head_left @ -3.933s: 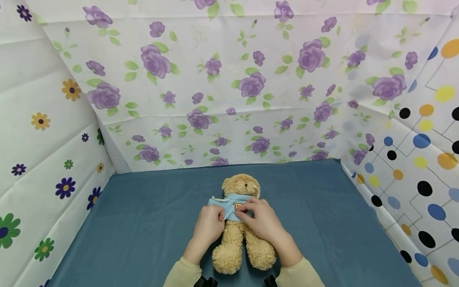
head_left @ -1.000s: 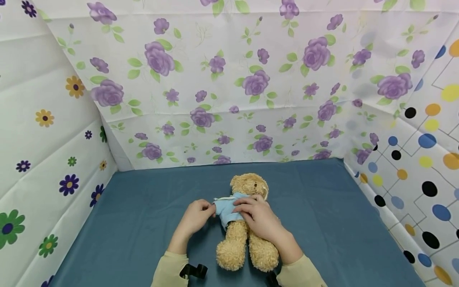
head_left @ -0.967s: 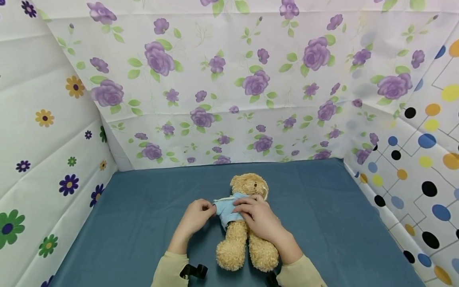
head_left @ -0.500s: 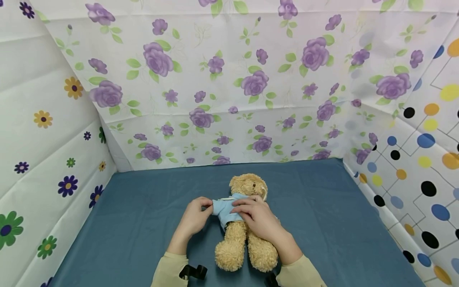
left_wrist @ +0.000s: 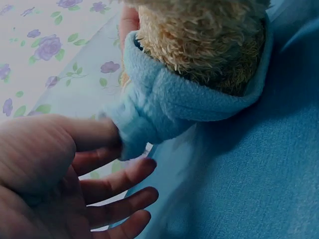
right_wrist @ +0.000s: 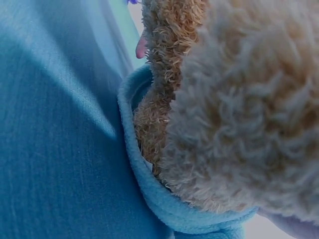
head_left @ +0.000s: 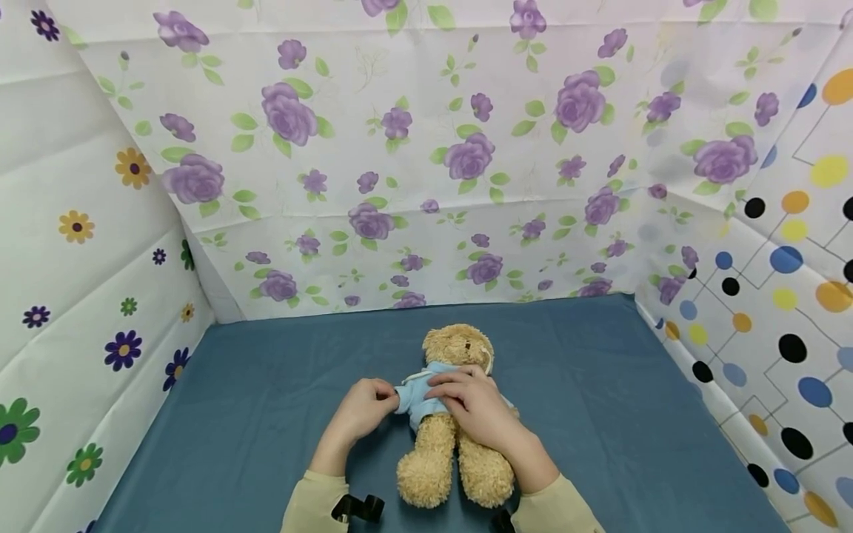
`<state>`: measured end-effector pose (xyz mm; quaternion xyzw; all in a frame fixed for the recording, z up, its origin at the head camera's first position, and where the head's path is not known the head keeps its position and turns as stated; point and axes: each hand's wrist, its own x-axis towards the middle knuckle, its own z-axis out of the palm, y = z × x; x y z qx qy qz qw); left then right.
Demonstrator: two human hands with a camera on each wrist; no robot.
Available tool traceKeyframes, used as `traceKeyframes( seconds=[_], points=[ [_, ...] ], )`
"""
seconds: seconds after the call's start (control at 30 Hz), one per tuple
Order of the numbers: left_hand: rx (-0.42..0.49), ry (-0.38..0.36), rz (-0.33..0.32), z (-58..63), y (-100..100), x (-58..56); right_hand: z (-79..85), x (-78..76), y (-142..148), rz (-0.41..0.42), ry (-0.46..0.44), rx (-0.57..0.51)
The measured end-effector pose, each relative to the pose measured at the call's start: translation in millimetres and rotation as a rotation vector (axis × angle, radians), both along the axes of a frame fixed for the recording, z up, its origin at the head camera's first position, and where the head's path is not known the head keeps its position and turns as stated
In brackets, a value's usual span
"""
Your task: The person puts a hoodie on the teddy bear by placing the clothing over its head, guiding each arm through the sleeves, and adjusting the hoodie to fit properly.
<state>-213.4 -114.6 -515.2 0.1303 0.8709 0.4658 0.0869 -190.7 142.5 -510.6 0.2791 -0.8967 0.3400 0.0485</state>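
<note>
A tan teddy bear [head_left: 426, 463] lies on its back, wearing a light blue fleece top [head_left: 418, 403]. My left hand [head_left: 363, 409] pinches the cuff of one sleeve between thumb and index finger; in the left wrist view the other fingers of that hand [left_wrist: 50, 164] are spread apart below the sleeve [left_wrist: 134, 124]. My right hand [head_left: 481, 411] rests on the bear's chest with its fingers extended, covering part of the top. The right wrist view shows the bear's fur [right_wrist: 239, 114] and the hem [right_wrist: 144, 179], with most of that hand hidden.
A dark blue cloth [head_left: 280, 400] covers the table under the bear. White sheets stand around it: purple roses on the back sheet [head_left: 426, 148], flowers on the left, coloured dots on the right. A black strap [head_left: 358, 508] is on the left wrist.
Since the earliest frame, my left hand has moved left, from the top's side to the sleeve cuff, and the sleeve now extends outward. My right hand's fingers have straightened over the chest.
</note>
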Motion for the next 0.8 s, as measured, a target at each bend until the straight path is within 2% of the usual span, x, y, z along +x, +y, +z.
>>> traceKeyframes(
  seconds=[0.13,0.37,0.57,0.8],
  points=[
    [-0.012,-0.019,0.021,-0.3,-1.2,0.1,0.6,0.1,-0.3,-0.002,0.004,0.003],
    [0.079,-0.028,-0.054,-3.9,-4.0,-4.0,-1.3,0.1,-0.8,0.004,-0.009,-0.024],
    [0.031,-0.024,-0.144,-6.0,-4.8,-2.5,-0.8,1.9,-3.4,0.036,-0.04,-0.034],
    [-0.029,0.005,-0.083,-4.3,-4.4,-0.1,1.9,3.0,-4.6,0.014,-0.01,-0.014]
  ],
)
